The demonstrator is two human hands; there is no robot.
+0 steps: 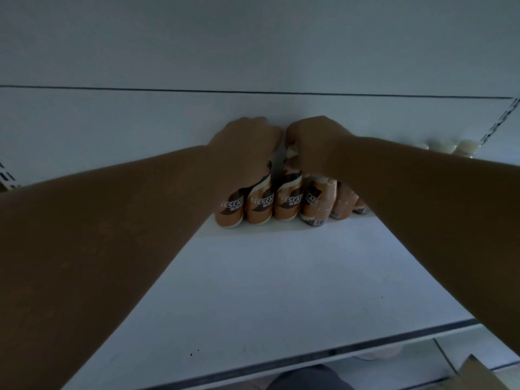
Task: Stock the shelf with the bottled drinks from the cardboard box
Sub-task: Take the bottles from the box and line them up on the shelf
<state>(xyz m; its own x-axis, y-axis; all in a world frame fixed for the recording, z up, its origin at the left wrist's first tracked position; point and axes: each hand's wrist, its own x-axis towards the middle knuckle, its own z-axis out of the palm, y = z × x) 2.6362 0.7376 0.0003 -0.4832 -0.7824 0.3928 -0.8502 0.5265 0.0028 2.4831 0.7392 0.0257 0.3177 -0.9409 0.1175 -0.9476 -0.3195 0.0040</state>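
Row of bottles (281, 202) stands upright at the back edge of the shelf (267, 277), against the rear wall (140, 122), roughly mid-width. Orange-and-brown wrap labels; "NESCAFÉ" in white lettering reads on the four nearest the left end, smaller print under it too small to read. Bottles touch side by side; those at the right end of the row are partly hidden behind the right forearm.

Both arms reach in from the front edge. Left hand (247, 144) is curled down over the tops of the two bottles at the left end of the row, fingers closed round the necks; caps hidden under the palm. Right hand (315, 142) sits just beside it, knuckles nearly touching, fingers wrapped on the pale cap and neck of the third bottle. Both grips closed tight, bottle bases down on the shelf.

Far right along the back edge, well apart from the row, a few pale caps (447, 147) show dimly. Corner of a cardboard box (489, 372) shows below the front edge, bottom right.
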